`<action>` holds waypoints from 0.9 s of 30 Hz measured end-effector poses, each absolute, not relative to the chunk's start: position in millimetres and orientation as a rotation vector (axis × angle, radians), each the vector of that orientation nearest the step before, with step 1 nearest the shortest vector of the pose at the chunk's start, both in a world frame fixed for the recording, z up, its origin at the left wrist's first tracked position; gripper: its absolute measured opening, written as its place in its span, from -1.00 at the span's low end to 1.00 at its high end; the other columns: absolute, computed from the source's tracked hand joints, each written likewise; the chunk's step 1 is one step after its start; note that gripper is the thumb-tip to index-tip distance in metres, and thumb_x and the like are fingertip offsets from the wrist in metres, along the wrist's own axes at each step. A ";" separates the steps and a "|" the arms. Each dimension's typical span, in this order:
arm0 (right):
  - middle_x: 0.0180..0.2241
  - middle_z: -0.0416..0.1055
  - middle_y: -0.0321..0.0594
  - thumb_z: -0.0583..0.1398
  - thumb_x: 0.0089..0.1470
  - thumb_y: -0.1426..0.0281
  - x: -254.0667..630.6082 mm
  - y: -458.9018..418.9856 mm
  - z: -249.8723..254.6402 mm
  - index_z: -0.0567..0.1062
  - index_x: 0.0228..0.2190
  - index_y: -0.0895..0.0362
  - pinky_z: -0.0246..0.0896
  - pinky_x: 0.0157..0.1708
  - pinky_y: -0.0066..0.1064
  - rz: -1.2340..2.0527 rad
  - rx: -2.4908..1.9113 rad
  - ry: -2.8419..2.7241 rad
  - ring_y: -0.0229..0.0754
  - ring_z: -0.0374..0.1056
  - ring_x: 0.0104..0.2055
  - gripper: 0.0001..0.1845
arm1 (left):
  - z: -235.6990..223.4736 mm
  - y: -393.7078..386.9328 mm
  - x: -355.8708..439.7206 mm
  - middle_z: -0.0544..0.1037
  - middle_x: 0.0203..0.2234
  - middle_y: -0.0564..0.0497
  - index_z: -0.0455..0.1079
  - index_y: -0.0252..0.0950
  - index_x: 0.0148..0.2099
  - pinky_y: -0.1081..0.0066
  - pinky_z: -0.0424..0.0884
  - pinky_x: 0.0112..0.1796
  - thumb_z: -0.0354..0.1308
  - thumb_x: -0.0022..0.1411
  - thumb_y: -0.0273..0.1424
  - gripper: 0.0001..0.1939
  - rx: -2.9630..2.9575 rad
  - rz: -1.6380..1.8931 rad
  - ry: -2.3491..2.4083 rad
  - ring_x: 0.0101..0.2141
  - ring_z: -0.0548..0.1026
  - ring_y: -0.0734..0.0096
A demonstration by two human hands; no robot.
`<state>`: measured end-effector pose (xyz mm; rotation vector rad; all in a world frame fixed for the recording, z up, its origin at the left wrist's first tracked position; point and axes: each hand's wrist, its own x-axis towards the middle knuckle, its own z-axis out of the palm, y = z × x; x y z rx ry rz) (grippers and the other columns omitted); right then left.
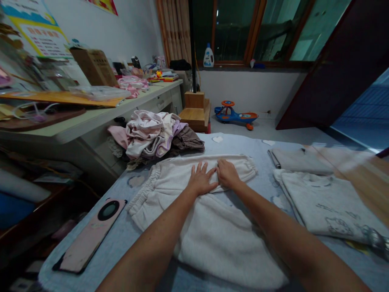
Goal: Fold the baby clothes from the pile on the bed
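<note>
A pair of light grey sweatpants (219, 231) is spread over the bed, elastic waistband at the left. The far leg lies fairly flat, its gathered cuff pointing right; the near leg is looser and partly hidden under my forearms. My left hand (200, 179) rests palm down on the far leg, fingers spread. Right beside it, my right hand (227, 174) is closed, its curled fingers on the fabric of the same leg.
A crumpled clothes pile (152, 136) lies at the back left, and a pink phone (88, 239) at the near left. On the right are a folded light sweatshirt (331, 202) and another folded garment (299, 160). A cluttered desk (121, 109) borders the bed; a toy car (235, 115) stands beyond.
</note>
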<state>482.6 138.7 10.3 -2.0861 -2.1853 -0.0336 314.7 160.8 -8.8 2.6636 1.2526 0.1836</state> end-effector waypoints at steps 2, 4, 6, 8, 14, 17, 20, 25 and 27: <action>0.32 0.06 0.08 -0.13 0.32 0.21 482.4 135.1 0.1 0.18 0.24 0.26 -0.16 0.25 -0.15 0.047 -2.177 -2.162 0.04 -0.05 0.34 -0.41 | -10.5 161.7 315.4 -0.03 0.39 -0.13 0.05 -0.03 0.38 -0.20 -0.22 0.24 -0.01 0.19 0.16 -0.20 2.664 0.167 1.272 0.36 -0.15 -0.13; 0.38 -0.12 0.01 -0.12 0.29 0.05 491.6 131.9 -5.6 0.06 0.31 0.19 -0.28 0.28 -0.01 0.102 -2.303 -2.070 0.13 -0.21 0.39 -0.29 | -12.0 162.3 316.7 -0.05 0.39 -0.16 0.03 -0.06 0.39 -0.19 -0.24 0.24 -0.02 0.17 0.18 -0.16 2.669 0.152 1.282 0.36 -0.15 -0.13; 0.40 -0.20 -0.03 -0.11 0.23 -0.09 504.2 129.8 -6.8 0.03 0.33 0.09 -0.34 0.28 0.09 0.132 -2.424 -1.958 0.21 -0.27 0.40 -0.20 | -12.6 162.7 318.3 -0.07 0.40 -0.17 0.01 -0.05 0.39 -0.19 -0.25 0.23 -0.02 0.16 0.20 -0.14 2.666 0.134 1.283 0.36 -0.16 -0.13; 0.40 -0.21 0.00 -0.12 0.18 -0.17 515.7 128.8 -5.8 0.02 0.34 0.06 -0.36 0.28 0.09 0.136 -2.499 -1.872 0.25 -0.29 0.40 -0.13 | -12.1 163.5 318.5 -0.08 0.40 -0.17 0.00 -0.03 0.40 -0.19 -0.26 0.23 -0.04 0.14 0.24 -0.12 2.645 0.111 1.291 0.36 -0.18 -0.15; 0.39 -0.16 0.06 -0.13 0.22 -0.12 535.2 131.9 -5.6 0.04 0.33 0.13 -0.33 0.30 -0.03 0.113 -2.495 -1.886 0.18 -0.25 0.40 -0.15 | -2.1 176.7 292.6 -0.15 0.41 -0.14 -0.02 -0.06 0.41 -0.16 -0.19 0.24 -0.28 0.32 0.13 -0.27 2.471 0.017 1.557 0.37 -0.21 -0.08; 0.36 -0.06 0.07 -0.06 0.26 0.00 536.9 132.2 -2.1 0.11 0.30 0.19 -0.26 0.29 -0.09 0.109 -2.449 -1.927 0.13 -0.14 0.38 -0.25 | 6.1 182.1 279.5 -0.20 0.42 -0.12 -0.09 -0.12 0.43 -0.20 -0.20 0.23 -0.25 0.35 0.03 -0.30 2.415 -0.087 1.652 0.38 -0.23 0.01; 0.31 0.05 0.13 0.05 0.23 0.16 524.1 127.7 5.0 0.23 0.21 0.29 -0.17 0.26 -0.13 0.004 -2.393 -1.878 0.11 -0.06 0.34 -0.36 | 11.0 176.8 285.2 -0.11 0.40 -0.18 0.01 -0.19 0.40 -0.20 -0.13 0.22 -0.20 0.37 -0.06 -0.36 2.392 -0.081 1.771 0.36 -0.15 -0.04; 0.17 0.29 0.05 0.13 0.16 0.31 482.0 108.7 9.6 0.36 0.11 0.21 0.01 0.17 -0.27 -0.041 -2.078 -2.039 0.02 0.17 0.18 -0.50 | 4.9 156.5 307.9 -0.04 0.40 -0.09 0.11 -0.09 0.35 -0.19 -0.12 0.22 -0.16 0.36 -0.05 -0.42 2.587 0.051 1.457 0.35 -0.10 -0.04; 0.14 0.32 0.00 0.09 0.20 0.29 475.1 98.9 5.9 0.39 0.09 0.16 0.02 0.15 -0.29 0.048 -1.992 -2.157 -0.04 0.21 0.15 -0.55 | 0.2 153.0 308.5 -0.11 0.41 -0.03 0.03 0.00 0.38 -0.29 -0.18 0.19 -0.16 0.31 0.08 -0.33 2.581 0.016 1.365 0.36 -0.18 -0.15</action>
